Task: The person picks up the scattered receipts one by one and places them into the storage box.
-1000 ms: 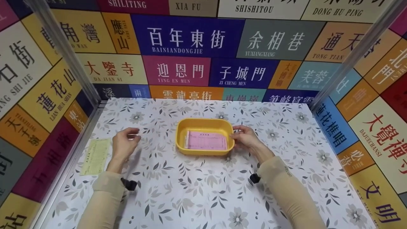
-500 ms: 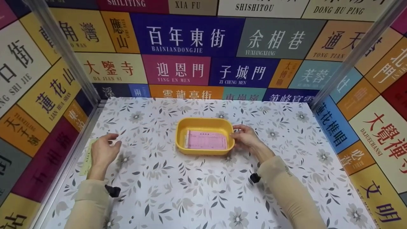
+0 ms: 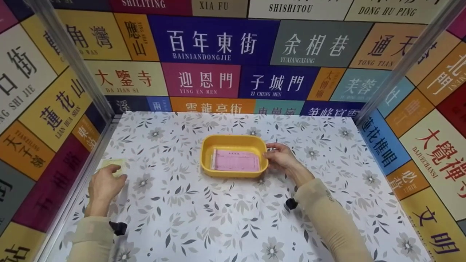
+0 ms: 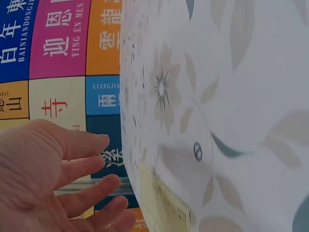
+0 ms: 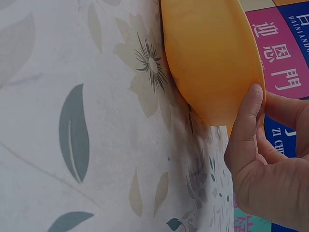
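Note:
A yellow plastic box (image 3: 233, 174) stands mid-table with a pink printed slip (image 3: 236, 161) lying inside. My right hand (image 3: 285, 160) pinches the box's right rim; in the right wrist view the thumb (image 5: 251, 104) presses the outer wall and the fingers reach over the edge. On the left, my left hand (image 3: 105, 187) hovers above a pale yellow printed slip (image 4: 166, 205), covering much of it in the head view. Its fingers are loosely bent, with nothing between them.
The table (image 3: 218, 225) has a floral covering. Panels with large lettering (image 3: 214, 40) rise at the back and both sides, with metal posts (image 3: 74, 62) at the corners. Each wrist wears a small black camera (image 3: 118, 228).
My left hand has moved left and towards me, from beside the yellow slip to over it. The right hand and the box have stayed in place.

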Motion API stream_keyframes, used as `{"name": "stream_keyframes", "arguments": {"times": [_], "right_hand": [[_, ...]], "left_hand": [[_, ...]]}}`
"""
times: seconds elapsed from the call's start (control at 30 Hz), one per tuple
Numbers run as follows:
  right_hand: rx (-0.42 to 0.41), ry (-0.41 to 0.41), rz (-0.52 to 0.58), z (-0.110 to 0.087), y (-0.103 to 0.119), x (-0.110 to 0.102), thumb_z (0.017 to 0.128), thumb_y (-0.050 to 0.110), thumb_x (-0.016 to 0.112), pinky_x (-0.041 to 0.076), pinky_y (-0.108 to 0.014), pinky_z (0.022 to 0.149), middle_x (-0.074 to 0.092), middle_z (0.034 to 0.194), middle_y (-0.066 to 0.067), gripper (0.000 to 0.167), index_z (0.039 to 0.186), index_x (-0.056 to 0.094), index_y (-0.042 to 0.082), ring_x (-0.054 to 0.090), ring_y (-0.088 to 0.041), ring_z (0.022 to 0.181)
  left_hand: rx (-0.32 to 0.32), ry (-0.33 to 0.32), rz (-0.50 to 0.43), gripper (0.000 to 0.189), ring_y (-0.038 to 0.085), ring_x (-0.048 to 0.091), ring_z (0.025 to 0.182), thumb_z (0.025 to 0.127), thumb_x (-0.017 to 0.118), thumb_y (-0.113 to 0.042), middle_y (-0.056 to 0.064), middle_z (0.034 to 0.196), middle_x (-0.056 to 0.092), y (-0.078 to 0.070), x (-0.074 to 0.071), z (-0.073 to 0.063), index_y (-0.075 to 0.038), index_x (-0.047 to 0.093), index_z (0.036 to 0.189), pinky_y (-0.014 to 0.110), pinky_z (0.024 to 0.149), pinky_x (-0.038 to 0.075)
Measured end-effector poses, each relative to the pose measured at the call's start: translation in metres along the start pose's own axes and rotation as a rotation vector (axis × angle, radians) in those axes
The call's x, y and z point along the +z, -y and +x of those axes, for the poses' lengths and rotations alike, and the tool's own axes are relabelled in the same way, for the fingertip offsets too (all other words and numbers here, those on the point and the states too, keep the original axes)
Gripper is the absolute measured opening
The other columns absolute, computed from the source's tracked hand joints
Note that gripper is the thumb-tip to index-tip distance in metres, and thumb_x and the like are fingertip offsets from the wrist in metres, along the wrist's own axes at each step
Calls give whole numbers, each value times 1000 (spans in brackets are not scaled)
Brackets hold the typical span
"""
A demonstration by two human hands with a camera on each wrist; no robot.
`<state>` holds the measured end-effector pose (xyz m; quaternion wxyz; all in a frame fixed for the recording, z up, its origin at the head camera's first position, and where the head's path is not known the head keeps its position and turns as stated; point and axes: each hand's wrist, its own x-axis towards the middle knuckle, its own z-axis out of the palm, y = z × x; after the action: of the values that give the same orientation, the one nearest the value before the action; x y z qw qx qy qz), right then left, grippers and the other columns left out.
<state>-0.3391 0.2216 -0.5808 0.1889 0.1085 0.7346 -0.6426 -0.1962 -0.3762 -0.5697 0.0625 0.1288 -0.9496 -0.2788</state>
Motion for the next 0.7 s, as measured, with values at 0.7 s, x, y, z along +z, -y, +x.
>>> {"name": "stream_keyframes", "arguments": {"times": [0.7], "right_hand": [[-6, 23, 66, -1, -1, 0, 99, 2, 78, 61, -24, 61, 76, 94, -1, 55, 152, 62, 5, 74, -14, 75]], "left_hand": [[-331, 148, 133, 53, 43, 66, 82, 98, 67, -45, 34, 95, 72, 39, -28, -28, 7, 69, 92, 50, 64, 50]]}}
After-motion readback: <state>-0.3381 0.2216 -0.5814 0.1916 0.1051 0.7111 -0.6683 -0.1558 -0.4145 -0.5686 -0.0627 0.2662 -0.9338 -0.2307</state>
